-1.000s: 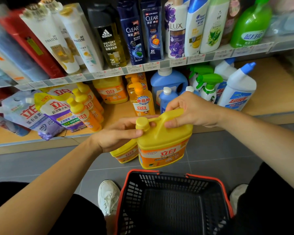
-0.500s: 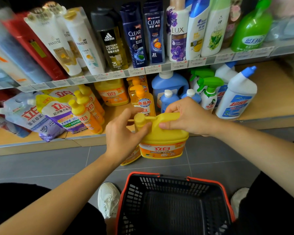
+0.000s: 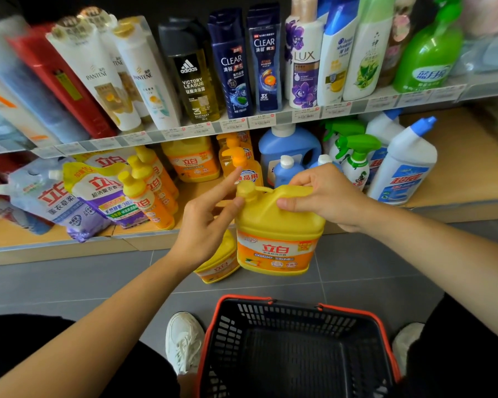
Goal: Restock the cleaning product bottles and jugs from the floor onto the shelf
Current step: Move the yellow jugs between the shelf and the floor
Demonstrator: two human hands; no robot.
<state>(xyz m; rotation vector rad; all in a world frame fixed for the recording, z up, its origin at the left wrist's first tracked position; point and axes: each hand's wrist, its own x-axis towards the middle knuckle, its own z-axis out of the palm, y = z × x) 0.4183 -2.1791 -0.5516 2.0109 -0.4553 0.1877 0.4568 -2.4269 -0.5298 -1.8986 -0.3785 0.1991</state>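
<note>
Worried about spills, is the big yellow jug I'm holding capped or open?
Capped: a yellow cap sits on the spout of the yellow jug; the right hand grips its handle.

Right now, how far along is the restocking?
Done: one matching jug already stands on the lower shelf, and the basket looks empty. In hand: the right hand grips the yellow jug by its handle, with the left hand open, touching near its cap. Left: shelving this one, then the second jug on the floor behind it.
</note>
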